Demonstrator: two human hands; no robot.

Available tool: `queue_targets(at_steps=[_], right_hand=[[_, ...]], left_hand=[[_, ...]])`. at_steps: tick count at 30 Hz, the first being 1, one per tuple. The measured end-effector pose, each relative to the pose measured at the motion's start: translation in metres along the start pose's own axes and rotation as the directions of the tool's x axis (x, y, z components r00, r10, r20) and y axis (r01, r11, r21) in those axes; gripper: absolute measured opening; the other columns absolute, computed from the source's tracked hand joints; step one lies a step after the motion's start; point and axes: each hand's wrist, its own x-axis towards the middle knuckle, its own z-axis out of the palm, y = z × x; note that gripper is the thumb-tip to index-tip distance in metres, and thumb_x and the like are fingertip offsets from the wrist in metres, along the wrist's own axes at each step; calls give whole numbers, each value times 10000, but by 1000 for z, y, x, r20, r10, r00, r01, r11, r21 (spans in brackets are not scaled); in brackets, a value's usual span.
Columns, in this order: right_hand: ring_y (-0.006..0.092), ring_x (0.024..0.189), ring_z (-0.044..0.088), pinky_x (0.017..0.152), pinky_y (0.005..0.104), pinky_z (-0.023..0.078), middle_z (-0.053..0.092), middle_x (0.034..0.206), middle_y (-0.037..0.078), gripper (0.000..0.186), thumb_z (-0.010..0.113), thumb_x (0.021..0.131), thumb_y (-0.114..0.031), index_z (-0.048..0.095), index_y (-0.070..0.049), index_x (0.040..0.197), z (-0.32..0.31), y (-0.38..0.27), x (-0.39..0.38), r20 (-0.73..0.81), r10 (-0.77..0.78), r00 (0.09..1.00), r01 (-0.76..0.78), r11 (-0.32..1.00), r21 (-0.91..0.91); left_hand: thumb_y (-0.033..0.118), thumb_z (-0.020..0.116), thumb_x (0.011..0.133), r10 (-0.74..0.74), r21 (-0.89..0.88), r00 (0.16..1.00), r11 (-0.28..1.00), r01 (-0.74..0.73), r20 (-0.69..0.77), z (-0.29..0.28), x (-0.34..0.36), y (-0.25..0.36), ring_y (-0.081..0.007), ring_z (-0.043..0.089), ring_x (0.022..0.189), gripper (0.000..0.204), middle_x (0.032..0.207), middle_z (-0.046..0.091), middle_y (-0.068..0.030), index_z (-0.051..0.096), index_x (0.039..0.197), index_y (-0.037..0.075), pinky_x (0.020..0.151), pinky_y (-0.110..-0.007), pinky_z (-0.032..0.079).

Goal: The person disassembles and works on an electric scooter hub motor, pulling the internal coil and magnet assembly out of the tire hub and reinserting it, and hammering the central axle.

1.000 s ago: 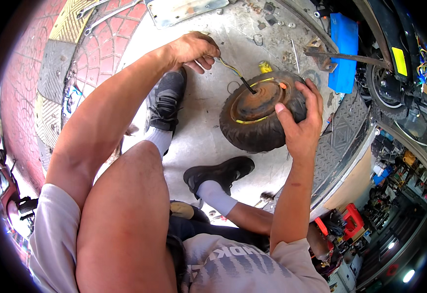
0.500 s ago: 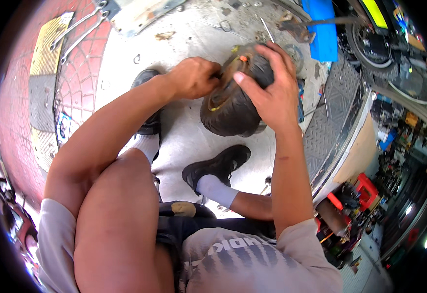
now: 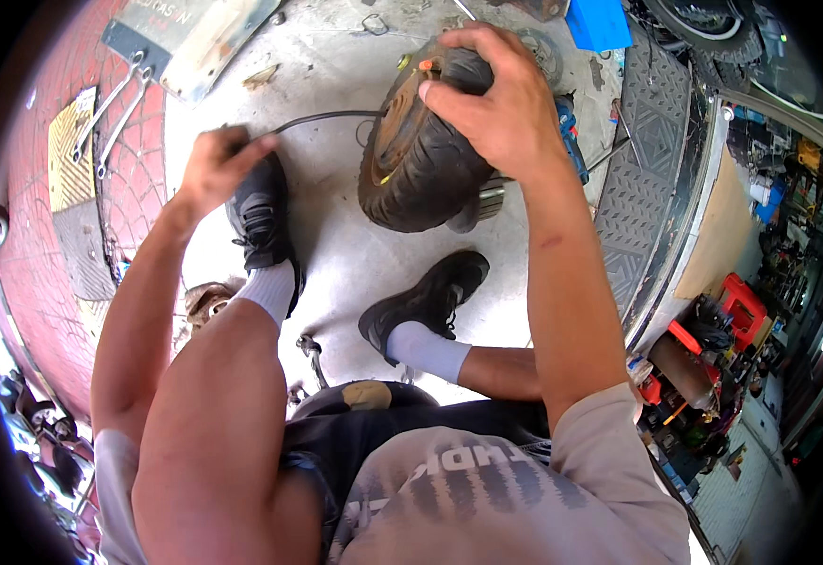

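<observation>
A small wheel with a worn black tire (image 3: 430, 169) stands on the pale floor, slightly tilted, its rusty brown rim (image 3: 402, 118) facing left. My right hand (image 3: 501, 99) grips the tire's top, the thumb on its side and the fingers over the tread. By the thumb an orange piece (image 3: 426, 66) shows at the tire's edge. From the rim a thin black cable or tube (image 3: 327, 116) stretches leftward to my left hand (image 3: 218, 168), which is closed on its end above my shoe. The left fingers are slightly blurred, and a dark part shows in them.
Two wrenches (image 3: 118, 127) lie at the far left, by a metal plate (image 3: 195, 56) and a yellow-and-grey ramp strip (image 3: 72, 179). Behind the wheel sits a blue tool (image 3: 570, 141). A dark treaded plate (image 3: 652, 169) runs along the right, beside cluttered parts. My shoes flank the wheel.
My left hand has moved from the rim out to the left, and the black cable or tube now shows stretched between them. My right hand stays on the tire. The view has shifted slightly.
</observation>
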Motion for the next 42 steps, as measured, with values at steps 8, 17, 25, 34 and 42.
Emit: queue_targets(at_steps=[8,17,25,34,42], right_hand=[[383,1437,498,1157,633,387,593,1504,182,594,889,743,-326,735,-65,1253,33,-56,-21,-62,-102,993,97,991,-92],[282,1024,673,910,403,549,697,1160,167,290,722,982,-222,675,-46,1207,41,-32,-97,-380,468,798,-71,699,712],[327,994,646,892,469,544,642,1178,181,876,545,959,-846,558,-37,1294,117,27,-230,663,698,271,-61,-675,735],[189,1174,550,1042,419,443,596,1333,30,889,498,968,-866,550,-154,1498,155,71,-199,362,920,151,95,-378,921],[220,1253,612,1055,384,485,603,1479,57,738,401,1092,-688,545,-124,1545,154,124,-191,132,982,138,5,-134,991]], left_hand=[[476,685,1047,318,383,899,904,-192,-301,-49,-17,-17,-310,687,1005,468,1042,729,-189,752,1103,17,953,-392,520],[474,861,896,127,-385,990,912,-140,-58,19,26,175,-254,706,1192,938,1296,735,-212,488,1516,-124,1055,-365,547],[331,855,922,141,-511,988,846,-153,-62,19,18,171,-238,709,1159,902,1268,736,-216,413,1549,-142,1030,-354,561],[362,820,930,9,-641,998,766,-46,-61,8,9,153,-247,651,1227,845,1342,668,-198,461,1527,-116,1092,-349,501],[330,816,919,-122,-832,992,551,71,4,16,0,122,-268,650,1214,855,1355,658,-214,440,1544,-116,1092,-362,502]])
